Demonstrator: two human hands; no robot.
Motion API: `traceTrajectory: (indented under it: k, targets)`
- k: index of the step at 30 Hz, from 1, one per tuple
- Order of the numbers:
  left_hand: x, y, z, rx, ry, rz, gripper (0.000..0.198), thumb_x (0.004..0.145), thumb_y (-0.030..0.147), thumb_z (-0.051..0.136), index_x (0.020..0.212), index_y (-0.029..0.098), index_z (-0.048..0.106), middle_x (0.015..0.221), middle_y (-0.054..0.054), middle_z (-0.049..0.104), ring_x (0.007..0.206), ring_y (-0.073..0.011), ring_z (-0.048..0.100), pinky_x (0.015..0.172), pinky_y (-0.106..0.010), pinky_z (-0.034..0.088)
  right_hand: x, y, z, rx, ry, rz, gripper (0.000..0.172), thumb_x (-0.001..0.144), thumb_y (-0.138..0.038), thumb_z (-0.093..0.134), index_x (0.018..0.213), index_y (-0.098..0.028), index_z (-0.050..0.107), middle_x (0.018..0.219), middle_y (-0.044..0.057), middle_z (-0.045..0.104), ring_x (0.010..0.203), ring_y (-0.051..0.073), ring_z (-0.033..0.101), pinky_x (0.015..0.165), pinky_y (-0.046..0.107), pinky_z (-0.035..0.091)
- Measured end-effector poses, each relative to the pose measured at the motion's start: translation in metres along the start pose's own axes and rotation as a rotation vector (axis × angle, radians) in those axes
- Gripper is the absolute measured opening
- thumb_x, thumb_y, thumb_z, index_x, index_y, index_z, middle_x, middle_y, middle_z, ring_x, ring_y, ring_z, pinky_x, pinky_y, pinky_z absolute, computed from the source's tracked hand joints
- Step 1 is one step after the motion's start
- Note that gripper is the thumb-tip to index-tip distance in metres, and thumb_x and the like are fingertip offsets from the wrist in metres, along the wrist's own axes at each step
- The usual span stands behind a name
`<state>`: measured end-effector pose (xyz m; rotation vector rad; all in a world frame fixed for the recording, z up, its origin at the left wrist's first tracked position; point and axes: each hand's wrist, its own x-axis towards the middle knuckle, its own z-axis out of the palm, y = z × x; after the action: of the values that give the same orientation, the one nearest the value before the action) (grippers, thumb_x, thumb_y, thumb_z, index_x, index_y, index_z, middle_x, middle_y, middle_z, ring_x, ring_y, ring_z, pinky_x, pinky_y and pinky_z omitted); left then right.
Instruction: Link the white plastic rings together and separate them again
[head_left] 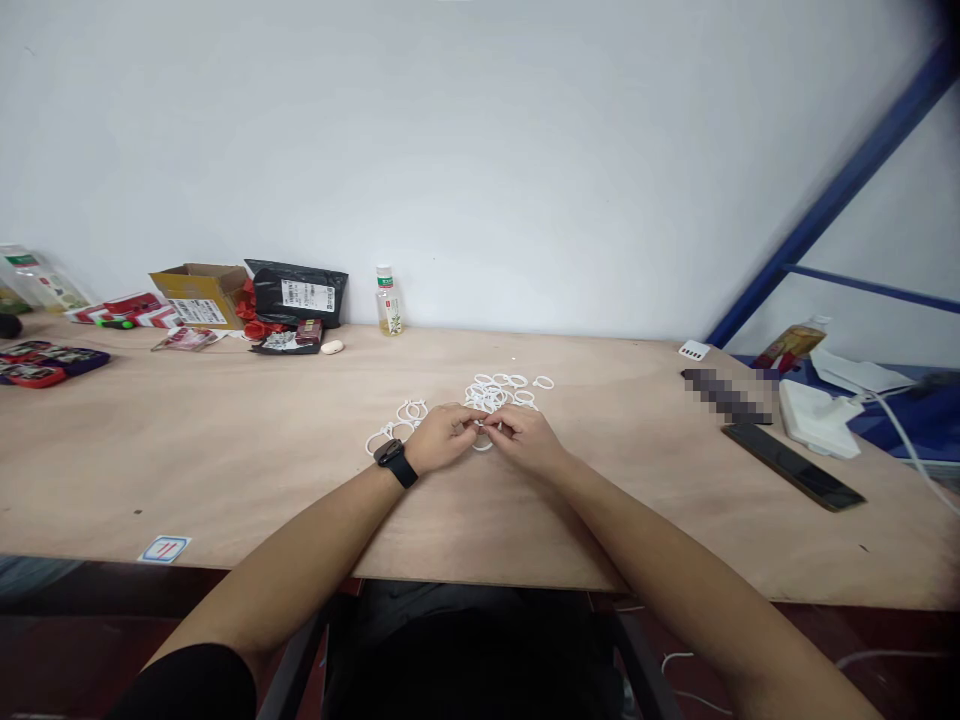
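Note:
My left hand (441, 437), with a black watch on its wrist, and my right hand (531, 437) meet above the middle of the table. Thumbs and fingertips of both are pinched together on a white plastic ring (482, 447), whose lower curve shows below them. Its upper part is hidden by the fingers. Just beyond the hands lies a loose pile of similar white rings (491, 392), with one ring (544, 383) a little apart at its right. Several more white rings (412, 410) lie left of my left hand, partly covered by it and the wrist.
Along the wall stand a bottle (389, 305), a black parcel bag (300, 292) and a cardboard box (199, 298). A white earphone case (331, 347) sits before them. At right lie a phone (795, 466) and a white power strip (817, 420) with a cable.

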<state>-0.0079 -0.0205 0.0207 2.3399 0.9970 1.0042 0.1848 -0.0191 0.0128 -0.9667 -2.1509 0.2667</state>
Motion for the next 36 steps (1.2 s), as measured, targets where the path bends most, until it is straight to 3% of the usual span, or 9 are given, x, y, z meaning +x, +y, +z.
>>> traceTrajectory:
  k: [6,16,22,26,31,36]
  targets:
    - [0.001,0.002,-0.001,0.031,-0.019,-0.014,0.033,0.08,0.011,0.045,0.094,0.021,0.073,0.096,-0.002,0.073,0.089,-0.0168,0.063,0.085,-0.029,0.047,0.001,-0.003,0.0,0.003,-0.071,0.04,0.021,0.09,-0.034,0.053,0.083,-0.022,0.069,0.073,0.002,0.066,0.066,0.014,0.055,0.069,0.026,0.041]
    - [0.004,-0.008,-0.006,0.172,-0.046,-0.021,0.034,0.079,0.009,0.04,0.088,0.018,0.071,0.089,-0.003,0.072,0.087,-0.0169,0.063,0.087,-0.03,0.047,0.0,-0.001,-0.003,0.054,-0.133,0.028,0.015,0.084,-0.026,0.061,0.095,-0.023,0.069,0.079,0.0,0.069,0.066,0.013,0.057,0.067,0.024,0.042]
    - [0.004,-0.019,-0.009,0.324,-0.127,-0.101,0.031,0.079,0.013,0.042,0.079,0.019,0.072,0.089,-0.004,0.072,0.088,-0.0195,0.062,0.089,-0.033,0.045,0.007,0.025,-0.016,-0.055,-0.073,0.221,0.017,0.085,-0.029,0.059,0.095,-0.021,0.069,0.086,0.003,0.069,0.071,0.014,0.057,0.067,0.025,0.041]
    - [0.004,-0.022,-0.008,0.378,-0.147,-0.154,0.027,0.076,0.014,0.046,0.07,0.021,0.071,0.089,-0.003,0.072,0.091,-0.0204,0.061,0.094,-0.038,0.04,0.007,0.045,-0.018,-0.097,-0.128,0.211,0.015,0.083,-0.025,0.059,0.094,-0.019,0.069,0.09,0.004,0.068,0.076,0.015,0.057,0.069,0.026,0.041]
    - [0.003,-0.021,-0.003,0.341,-0.125,-0.137,0.023,0.076,0.017,0.051,0.083,0.022,0.072,0.097,-0.002,0.072,0.097,-0.0212,0.061,0.098,-0.04,0.038,0.005,0.051,-0.01,-0.157,-0.237,0.136,0.03,0.08,-0.009,0.052,0.103,-0.02,0.068,0.104,0.006,0.066,0.097,0.018,0.058,0.083,0.027,0.042]
    - [0.002,-0.019,0.0,0.246,-0.118,-0.045,0.023,0.079,0.017,0.05,0.087,0.02,0.072,0.094,-0.004,0.071,0.093,-0.0189,0.062,0.092,-0.034,0.044,0.003,0.044,-0.008,-0.197,-0.323,0.185,0.039,0.076,-0.008,0.052,0.112,-0.02,0.064,0.095,0.003,0.068,0.086,0.017,0.059,0.074,0.026,0.041]
